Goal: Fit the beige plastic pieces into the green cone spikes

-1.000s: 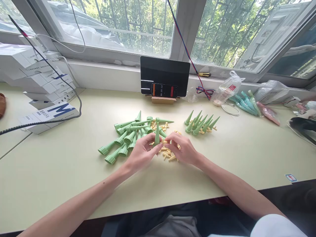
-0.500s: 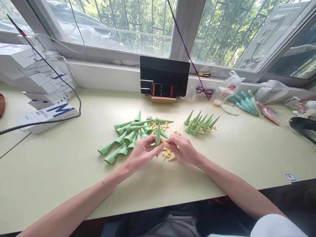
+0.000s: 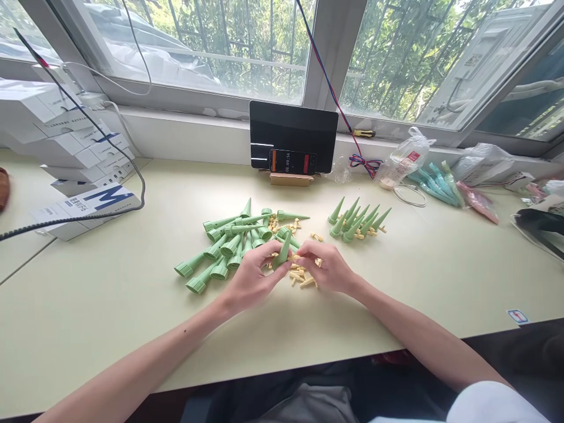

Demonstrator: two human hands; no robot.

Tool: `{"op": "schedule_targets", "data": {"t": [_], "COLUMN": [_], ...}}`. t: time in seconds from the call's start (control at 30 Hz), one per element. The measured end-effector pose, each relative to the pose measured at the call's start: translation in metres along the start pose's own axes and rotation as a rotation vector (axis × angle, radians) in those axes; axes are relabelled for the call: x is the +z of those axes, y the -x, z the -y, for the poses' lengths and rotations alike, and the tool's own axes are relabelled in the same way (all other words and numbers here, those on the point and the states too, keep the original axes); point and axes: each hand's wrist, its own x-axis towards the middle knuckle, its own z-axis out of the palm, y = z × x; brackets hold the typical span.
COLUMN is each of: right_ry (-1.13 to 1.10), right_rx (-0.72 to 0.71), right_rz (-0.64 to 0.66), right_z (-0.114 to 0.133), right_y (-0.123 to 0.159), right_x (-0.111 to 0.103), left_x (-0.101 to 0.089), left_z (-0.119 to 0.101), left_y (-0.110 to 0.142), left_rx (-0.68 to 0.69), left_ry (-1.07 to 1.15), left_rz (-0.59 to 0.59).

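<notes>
My left hand [image 3: 257, 271] is closed around a green plastic plant-watering spike [image 3: 283, 251], its pointed end up and leaning right. Close against the spike's side, my right hand [image 3: 325, 265] pinches a small cream-yellow plastic valve [image 3: 294, 257], partly covered by the fingertips. Several loose yellow valves [image 3: 304, 277] lie on the table beneath and between the hands. A heap of green spikes [image 3: 233, 241] lies to the left, mostly on their sides. On the right, a group of green spikes [image 3: 352, 220] stands upright, some with yellow valves at their bases.
At the back, a phone [image 3: 293, 161] showing a timer leans on a black tablet [image 3: 294, 126]. White boxes [image 3: 83, 135] are stacked on the left, with a black cable [image 3: 140, 176] across them. Plastic bags [image 3: 405, 158] and a red-blue wire bundle [image 3: 366, 161] lie at the back right.
The spike in my left hand has tipped from nearly upright to leaning right. Both hands stay close together, and the heap and the standing group look the same.
</notes>
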Motion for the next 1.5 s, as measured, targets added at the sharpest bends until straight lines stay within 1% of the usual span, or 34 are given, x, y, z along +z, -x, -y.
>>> {"op": "schedule_targets", "data": {"t": [0.33,0.7,1.27,1.4,1.5], "right_ry": [-0.131,-0.219,-0.231,-0.198,-0.112], "right_rx": [0.127,0.192,0.195,0.189,0.170], "right_rz": [0.021,0.045,0.048,0.029,-0.032], "right_z": [0.0026,0.0041,0.0055,0.0059,0.0039], "right_y": [0.0003,0.0006,-0.0002,-0.0007,-0.0008], "right_x": [-0.0004,-0.0008,-0.0015,-0.0009,0.0006], "left_x": [0.0009,0.0013,0.0008,0.0019,0.0027], "left_z": [0.0002,0.0017,-0.0003,-0.0028,-0.0043], "left_y": [0.0004,0.0020,0.0016,0.0014,0.0005], "left_rx": [0.072,0.113,0.155,0.128,0.071], "left_ry": [-0.102,-0.150,-0.208,-0.212,-0.171], "left_rz": [-0.030,-0.044,-0.062,-0.072,-0.086]}}
